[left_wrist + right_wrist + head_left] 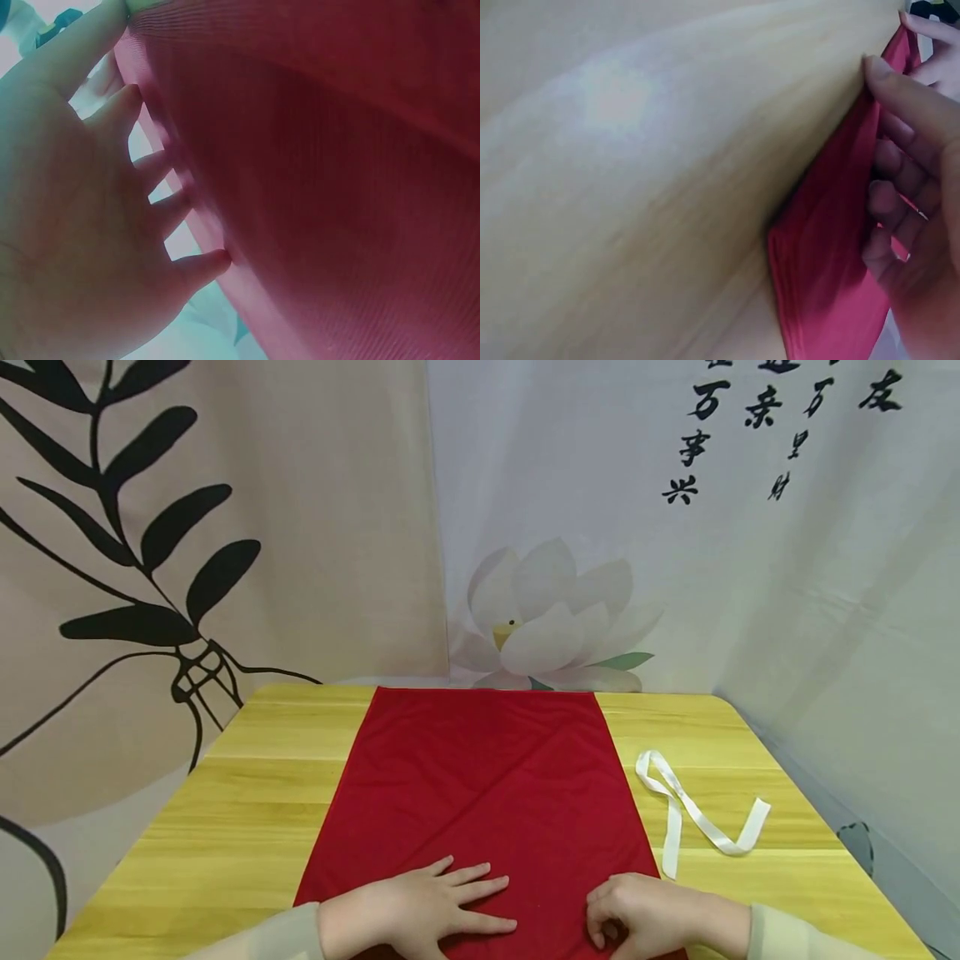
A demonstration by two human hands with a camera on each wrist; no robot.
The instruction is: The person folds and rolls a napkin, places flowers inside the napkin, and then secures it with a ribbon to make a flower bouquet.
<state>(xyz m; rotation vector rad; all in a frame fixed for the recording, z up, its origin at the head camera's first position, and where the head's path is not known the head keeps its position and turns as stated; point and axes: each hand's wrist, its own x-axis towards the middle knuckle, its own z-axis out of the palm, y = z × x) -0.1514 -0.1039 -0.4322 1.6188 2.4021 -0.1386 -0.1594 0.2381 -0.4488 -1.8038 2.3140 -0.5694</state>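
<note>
A red cloth (480, 777) lies lengthwise over the middle of the table, with a few soft creases. My left hand (423, 906) rests on its near part, fingers straight and spread apart. In the left wrist view those fingertips touch the fabric. My right hand (648, 906) is at the cloth's near right part, fingers curled. From the right wrist view, the thumb (911, 94) lies along the cloth's near edge and the bent fingers gather against the fabric, pinching it. Layered edges show at one corner of the cloth (817, 262) there.
A white ribbon (672, 843) lies loosely looped on the wooden table (240, 810), right of the cloth. Behind the table hangs a printed curtain (360, 527) with dark leaves, a lotus and black characters.
</note>
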